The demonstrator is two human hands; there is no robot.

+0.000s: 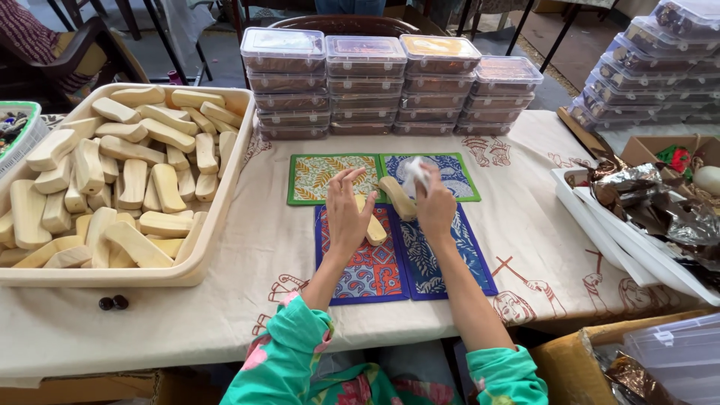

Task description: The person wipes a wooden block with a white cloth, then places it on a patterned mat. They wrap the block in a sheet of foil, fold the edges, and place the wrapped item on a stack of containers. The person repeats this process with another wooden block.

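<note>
- Bright, even daylight; shadows soft and faint
- Mild glare on the clear lids of the stacked boxes (390, 56)
- Edges bow slightly; the right hand (433, 202) blurs a little

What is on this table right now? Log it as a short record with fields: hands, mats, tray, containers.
left hand: resting on a pale wooden block, fingers spread
right hand: holding a small white cloth, touching a second wooden block
mats: four patterned fabric mats in a two-by-two square
tray: beige tray on the left, heaped with wooden blocks
containers: stacked clear lidded boxes behind the mats
</note>
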